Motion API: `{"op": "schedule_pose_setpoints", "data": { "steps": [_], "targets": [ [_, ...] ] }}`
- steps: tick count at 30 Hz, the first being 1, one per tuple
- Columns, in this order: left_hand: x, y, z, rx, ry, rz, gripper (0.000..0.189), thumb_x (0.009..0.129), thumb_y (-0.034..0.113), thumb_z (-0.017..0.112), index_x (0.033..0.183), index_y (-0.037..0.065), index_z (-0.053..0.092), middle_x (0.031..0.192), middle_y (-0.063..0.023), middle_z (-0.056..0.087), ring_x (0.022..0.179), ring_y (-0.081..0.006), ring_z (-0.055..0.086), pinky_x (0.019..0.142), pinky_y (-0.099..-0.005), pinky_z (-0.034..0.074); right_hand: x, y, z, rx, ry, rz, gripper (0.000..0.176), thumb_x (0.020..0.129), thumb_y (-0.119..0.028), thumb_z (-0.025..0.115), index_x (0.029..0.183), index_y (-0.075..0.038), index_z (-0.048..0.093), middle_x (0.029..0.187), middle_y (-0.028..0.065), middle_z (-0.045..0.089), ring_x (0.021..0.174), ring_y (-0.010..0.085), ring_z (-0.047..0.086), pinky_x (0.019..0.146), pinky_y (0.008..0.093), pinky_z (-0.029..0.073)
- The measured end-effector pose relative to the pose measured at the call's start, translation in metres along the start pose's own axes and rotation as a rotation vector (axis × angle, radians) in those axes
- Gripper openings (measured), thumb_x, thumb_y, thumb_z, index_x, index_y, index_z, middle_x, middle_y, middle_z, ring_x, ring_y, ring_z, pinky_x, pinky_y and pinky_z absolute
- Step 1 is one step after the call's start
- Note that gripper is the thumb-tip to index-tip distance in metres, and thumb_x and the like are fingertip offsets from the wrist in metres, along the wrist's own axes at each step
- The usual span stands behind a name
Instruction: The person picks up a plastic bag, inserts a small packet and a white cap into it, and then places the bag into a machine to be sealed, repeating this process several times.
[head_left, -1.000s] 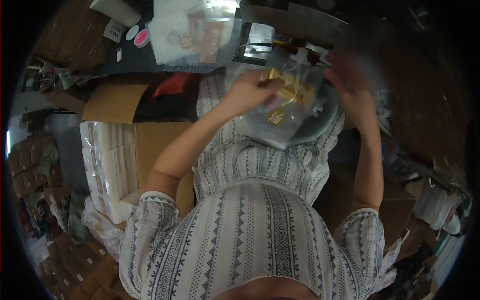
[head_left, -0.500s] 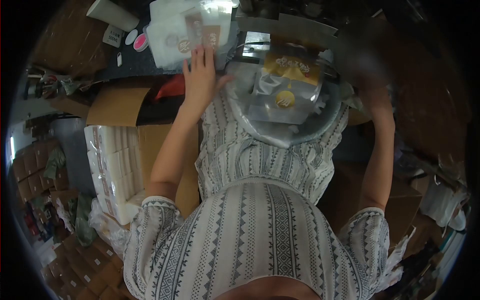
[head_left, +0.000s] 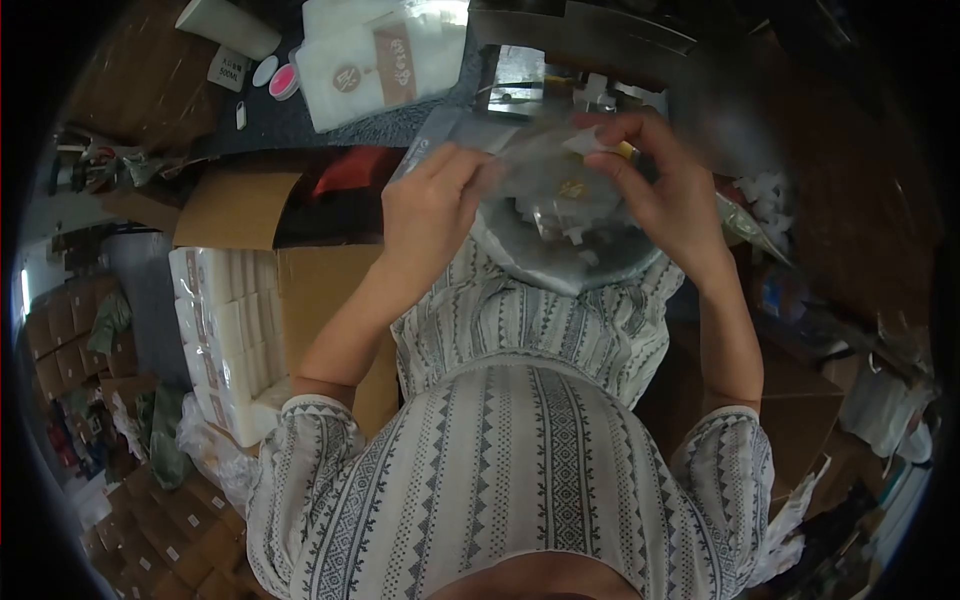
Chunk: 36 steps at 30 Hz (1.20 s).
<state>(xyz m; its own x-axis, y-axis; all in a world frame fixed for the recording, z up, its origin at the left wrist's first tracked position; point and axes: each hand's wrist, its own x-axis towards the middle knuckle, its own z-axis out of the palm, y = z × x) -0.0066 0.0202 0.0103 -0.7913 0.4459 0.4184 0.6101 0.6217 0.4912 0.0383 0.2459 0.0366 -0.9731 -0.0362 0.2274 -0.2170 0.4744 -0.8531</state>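
Note:
Over a round basin [head_left: 510,262] on my lap, a clear printed pouch [head_left: 545,160] is stretched between my hands, blurred by motion. My left hand [head_left: 432,205] has its fingers closed on the pouch's left side. At the right end, my right hand [head_left: 668,185] pinches a small white piece [head_left: 590,142] between thumb and fingers, close against the pouch. Below, the basin holds small white plastic bits [head_left: 575,235] and clear plastic. Up and left of my hands lies a stack of white pouches [head_left: 350,60] with brown print.
A dark mat [head_left: 270,120] carries a white cup [head_left: 228,28], a pink round tub [head_left: 284,80] and a small white tag. Left of my lap, an opened carton [head_left: 335,300] stands beside wrapped white packs [head_left: 225,330]. More white bits [head_left: 768,200] lie at right.
My left hand has left the pouch stack and moved right over the basin. My right hand has come in from the right. The pouch that lay over the basin is now between both hands.

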Motion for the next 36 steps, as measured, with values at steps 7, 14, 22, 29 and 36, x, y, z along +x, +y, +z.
{"op": "schedule_pose_setpoints", "data": {
  "steps": [7, 14, 22, 29, 36],
  "targets": [
    [0.011, 0.0, 0.032, -0.241, -0.274, 0.085, 0.013, 0.086, 0.013, 0.064, 0.094, 0.003, 0.067, 0.081, -0.0143, 0.063, 0.065, -0.0281, 0.06, 0.059, -0.0324, 0.046, -0.004, 0.021, -0.012, 0.325, -0.093, 0.145, 0.016, 0.087, -0.005, 0.064, 0.096, -0.003, 0.051, 0.112, 0.0117, 0.067, 0.099, 0.011, 0.061, 0.085, 0.0267, 0.048],
    [0.035, 0.0, 0.059, -0.789, -0.538, -0.489, 0.024, 0.089, 0.022, 0.064, 0.09, -0.001, 0.069, 0.069, -0.0087, 0.064, 0.07, -0.0159, 0.066, 0.056, -0.0265, 0.047, -0.012, 0.037, -0.02, -0.127, 0.213, 0.079, 0.035, 0.09, -0.01, 0.063, 0.121, -0.001, 0.05, 0.115, 0.0135, 0.065, 0.106, 0.019, 0.061, 0.087, 0.0291, 0.047],
    [0.061, -0.004, 0.08, -1.181, -0.482, -0.804, 0.031, 0.092, 0.022, 0.063, 0.104, -0.006, 0.063, 0.092, -0.0079, 0.066, 0.076, -0.012, 0.063, 0.067, -0.023, 0.051, -0.023, 0.05, -0.055, -0.41, 0.244, 0.296, 0.03, 0.088, -0.013, 0.063, 0.117, -0.005, 0.058, 0.113, 0.0128, 0.064, 0.11, 0.0251, 0.06, 0.089, 0.0355, 0.047],
    [0.047, -0.109, 0.053, 0.175, 0.149, -0.12, 0.038, 0.09, 0.025, 0.063, 0.115, -0.004, 0.06, 0.102, -0.0185, 0.065, 0.099, -0.0299, 0.063, 0.079, -0.036, 0.05, -0.012, 0.137, -0.08, -1.058, 0.064, 0.129, 0.019, 0.083, -0.012, 0.06, 0.1, -0.008, 0.067, 0.101, 0.0109, 0.066, 0.095, 0.0332, 0.061, 0.084, 0.0427, 0.048],
    [-0.002, -0.107, 0.031, 0.381, 0.071, 0.005, 0.014, 0.083, 0.013, 0.066, 0.095, 0.005, 0.066, 0.093, -0.0107, 0.063, 0.087, -0.0316, 0.06, 0.073, -0.0377, 0.047, -0.025, 0.044, -0.072, -0.678, 0.266, 0.45, 0.022, 0.085, -0.014, 0.064, 0.106, -0.008, 0.067, 0.095, 0.0125, 0.068, 0.085, 0.0218, 0.066, 0.076, 0.0302, 0.051]
  ]
}}
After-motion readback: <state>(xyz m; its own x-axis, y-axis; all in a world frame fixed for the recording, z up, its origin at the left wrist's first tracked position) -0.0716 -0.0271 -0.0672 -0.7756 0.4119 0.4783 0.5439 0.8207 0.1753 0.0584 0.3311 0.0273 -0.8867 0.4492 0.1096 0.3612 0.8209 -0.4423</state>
